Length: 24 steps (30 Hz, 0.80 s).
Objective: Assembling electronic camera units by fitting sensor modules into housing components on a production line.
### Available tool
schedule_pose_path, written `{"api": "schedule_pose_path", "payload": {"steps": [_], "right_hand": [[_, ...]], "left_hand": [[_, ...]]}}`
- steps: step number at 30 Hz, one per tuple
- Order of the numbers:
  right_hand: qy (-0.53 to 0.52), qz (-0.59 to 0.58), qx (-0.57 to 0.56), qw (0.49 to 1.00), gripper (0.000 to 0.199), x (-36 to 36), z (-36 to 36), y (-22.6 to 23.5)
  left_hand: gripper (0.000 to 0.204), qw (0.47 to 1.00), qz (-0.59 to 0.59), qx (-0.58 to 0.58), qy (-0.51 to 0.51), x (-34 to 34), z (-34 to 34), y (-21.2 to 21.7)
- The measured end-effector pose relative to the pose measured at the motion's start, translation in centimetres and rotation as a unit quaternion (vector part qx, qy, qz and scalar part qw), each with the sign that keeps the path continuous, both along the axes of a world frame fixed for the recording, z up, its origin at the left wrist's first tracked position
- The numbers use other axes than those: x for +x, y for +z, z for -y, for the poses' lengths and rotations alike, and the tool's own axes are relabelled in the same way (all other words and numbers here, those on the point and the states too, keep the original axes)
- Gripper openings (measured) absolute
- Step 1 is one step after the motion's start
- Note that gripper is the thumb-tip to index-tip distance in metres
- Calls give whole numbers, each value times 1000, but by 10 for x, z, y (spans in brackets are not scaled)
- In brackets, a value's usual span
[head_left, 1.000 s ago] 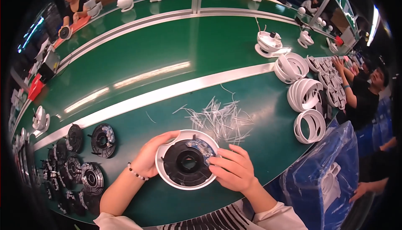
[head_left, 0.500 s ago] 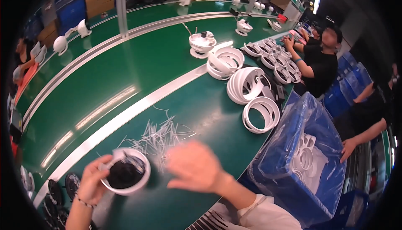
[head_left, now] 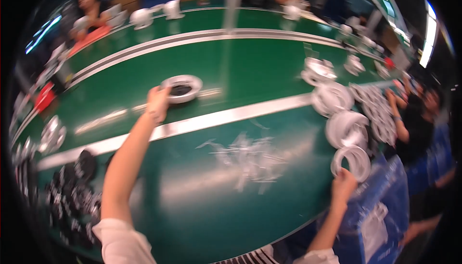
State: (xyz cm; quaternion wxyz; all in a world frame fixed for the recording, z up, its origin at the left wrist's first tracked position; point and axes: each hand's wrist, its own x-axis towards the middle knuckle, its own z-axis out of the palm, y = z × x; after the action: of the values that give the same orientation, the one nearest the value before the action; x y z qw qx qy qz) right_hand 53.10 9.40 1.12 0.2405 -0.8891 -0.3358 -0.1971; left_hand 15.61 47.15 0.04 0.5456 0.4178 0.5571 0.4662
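"State of the left hand (head_left: 159, 102)?"

"It is closed upon the left rim of the white housing (head_left: 185, 99), over the green surface (head_left: 192, 57) beyond the white border (head_left: 231, 117)."

"And the right hand (head_left: 344, 185)?"

"Half curled at the nearest white rings (head_left: 362, 163); whether it grips, I cannot tell. Thin white strips (head_left: 248, 157) lie between."

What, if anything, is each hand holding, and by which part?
Left hand: white round housing, by its left rim. Right hand: at a white ring; blur hides any grip.
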Motion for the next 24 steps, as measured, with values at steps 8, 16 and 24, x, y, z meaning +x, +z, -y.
{"api": "schedule_pose_path", "payload": {"steps": [8, 16, 24], "right_hand": [[-1, 148, 93, 985, 14, 12, 21, 10], [408, 137, 199, 880, 4, -148, -20, 87], [775, -9, 15, 631, 13, -227, -52, 38]], "left_hand": [[43, 861, -369, 276, -217, -121, 71, 91], [41, 626, -692, 77, -352, -193, 138, 66], [21, 708, -571, 284, -304, -160, 150, 41]]}}
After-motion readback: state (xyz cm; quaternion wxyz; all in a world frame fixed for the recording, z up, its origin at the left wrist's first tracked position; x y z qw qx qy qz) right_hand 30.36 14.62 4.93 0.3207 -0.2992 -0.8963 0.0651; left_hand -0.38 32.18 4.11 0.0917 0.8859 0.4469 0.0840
